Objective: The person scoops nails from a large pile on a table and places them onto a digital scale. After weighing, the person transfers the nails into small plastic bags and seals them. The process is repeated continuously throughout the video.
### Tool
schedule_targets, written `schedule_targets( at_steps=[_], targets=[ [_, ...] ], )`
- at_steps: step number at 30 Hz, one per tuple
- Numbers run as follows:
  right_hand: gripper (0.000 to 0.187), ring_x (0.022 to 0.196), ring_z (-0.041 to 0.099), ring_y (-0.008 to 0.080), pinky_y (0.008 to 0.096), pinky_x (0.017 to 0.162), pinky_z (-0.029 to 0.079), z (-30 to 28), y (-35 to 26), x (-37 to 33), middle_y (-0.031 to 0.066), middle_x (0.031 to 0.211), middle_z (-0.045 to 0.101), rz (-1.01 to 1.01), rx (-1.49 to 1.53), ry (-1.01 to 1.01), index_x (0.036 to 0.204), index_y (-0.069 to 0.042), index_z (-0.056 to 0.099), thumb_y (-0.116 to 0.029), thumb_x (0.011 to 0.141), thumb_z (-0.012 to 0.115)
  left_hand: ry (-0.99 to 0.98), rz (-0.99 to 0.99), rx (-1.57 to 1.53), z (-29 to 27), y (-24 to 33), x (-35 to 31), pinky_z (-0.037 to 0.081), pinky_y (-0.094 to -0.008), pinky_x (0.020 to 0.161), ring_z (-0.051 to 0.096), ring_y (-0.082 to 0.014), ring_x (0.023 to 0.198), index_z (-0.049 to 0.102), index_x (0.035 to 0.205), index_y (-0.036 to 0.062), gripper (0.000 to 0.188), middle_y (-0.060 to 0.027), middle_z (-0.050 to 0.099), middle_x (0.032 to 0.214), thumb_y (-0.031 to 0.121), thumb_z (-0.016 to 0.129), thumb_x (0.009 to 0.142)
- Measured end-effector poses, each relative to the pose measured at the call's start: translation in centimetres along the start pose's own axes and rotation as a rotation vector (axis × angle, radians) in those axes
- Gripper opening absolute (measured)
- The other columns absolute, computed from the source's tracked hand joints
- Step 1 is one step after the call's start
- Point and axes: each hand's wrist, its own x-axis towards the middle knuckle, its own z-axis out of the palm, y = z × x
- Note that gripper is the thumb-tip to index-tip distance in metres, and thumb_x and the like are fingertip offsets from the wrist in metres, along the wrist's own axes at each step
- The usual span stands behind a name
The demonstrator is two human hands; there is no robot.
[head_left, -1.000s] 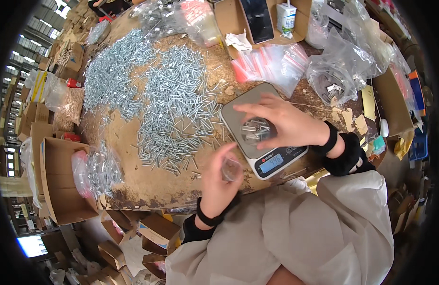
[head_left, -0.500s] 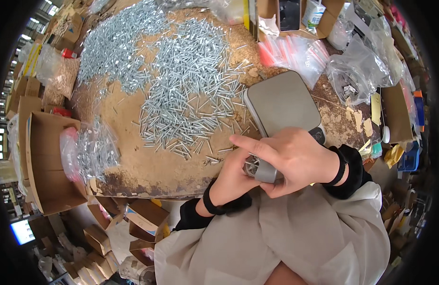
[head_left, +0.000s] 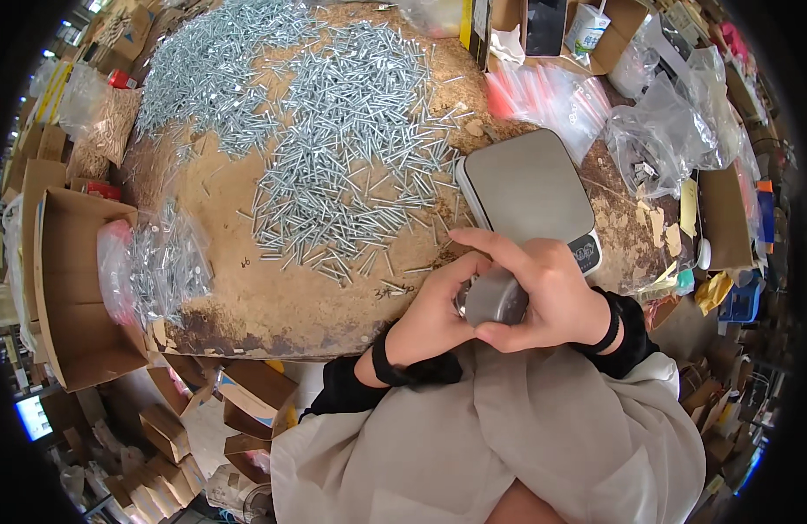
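My right hand (head_left: 556, 293) is wrapped round a small grey cup (head_left: 497, 299), tilted with its mouth toward my left hand. My left hand (head_left: 434, 310) is closed at the cup's mouth, on what looks like a small clear plastic bag (head_left: 461, 299), mostly hidden by the fingers. Both hands are just above the table's near edge, in front of a digital scale (head_left: 530, 188) with a bare grey plate. Beyond them lies a large spread of loose silver screws (head_left: 351, 131) on the brown tabletop (head_left: 224, 205).
Left stand an open cardboard box (head_left: 80, 288) and a clear bag filled with screws (head_left: 168, 266). Flat red-edged zip bags (head_left: 552, 100) lie behind the scale. Crumpled clear plastic (head_left: 661, 131) is at right. A box at the back holds a phone (head_left: 545, 26).
The grey cup has tipped further toward my left hand, its rounded base now facing up more. Screws visible at its mouth before are now hidden. The view has shifted slightly.
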Motion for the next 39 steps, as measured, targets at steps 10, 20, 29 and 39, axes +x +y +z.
schedule_targets(
  at_steps=[10, 20, 29, 39],
  targets=[
    [0.068, 0.098, 0.06, 0.0265, 0.0347, 0.088, 0.047, -1.6, 2.6, -1.5, 0.0126, 0.105, 0.064, 0.234, 0.293, 0.322, 0.143, 0.0, 0.042, -0.024, 0.085, 0.068, -0.025, 0.065, -0.081, 0.5, 0.7, 0.4, 0.048, -0.0288, 0.085, 0.06, -0.0138, 0.091, 0.048, 0.123, 0.0035, 0.048, -0.004, 0.062, 0.1, -0.003, 0.072, 0.082],
    [0.058, 0.124, 0.049, 0.0383, 0.0535, 0.106, 0.039, -0.5, 1.7, -2.0, 0.0148, 0.124, 0.056, -0.136, -0.287, 0.408, 0.122, -0.006, 0.059, -0.008, 0.066, 0.073, -0.104, 0.167, 0.598, 0.3, 1.8, -0.9, 0.01, -0.046, 0.121, 0.013, -0.0407, 0.151, -0.008, 0.155, -0.004, 0.091, -0.032, 0.01, 0.16, -0.008, 0.053, 0.087],
    [0.023, 0.108, 0.056, 0.0291, 0.0479, 0.109, 0.039, 3.3, 1.7, -2.1, 0.0095, 0.1, 0.06, -0.309, -0.221, 0.295, 0.097, -0.003, 0.063, -0.013, 0.076, 0.063, -0.015, 0.33, 0.993, -0.1, 3.4, -2.5, 0.007, -0.0628, 0.117, 0.003, -0.0577, 0.146, -0.003, 0.155, -0.0056, 0.095, -0.0365, 0.002, 0.159, -0.002, 0.06, 0.083],
    [0.015, 0.079, 0.056, 0.0245, 0.04, 0.086, 0.047, 2.5, 2.1, -3.9, 0.0056, 0.076, 0.051, -0.352, -0.136, 0.319, 0.077, -0.006, 0.055, -0.015, 0.072, 0.066, 0.133, 0.146, 0.884, -0.2, 5.2, -4.3, 0.052, -0.04, 0.078, 0.066, -0.0325, 0.09, 0.067, 0.103, -0.0021, 0.028, -0.0177, 0.068, 0.105, 0.004, 0.076, 0.077]
  ],
)
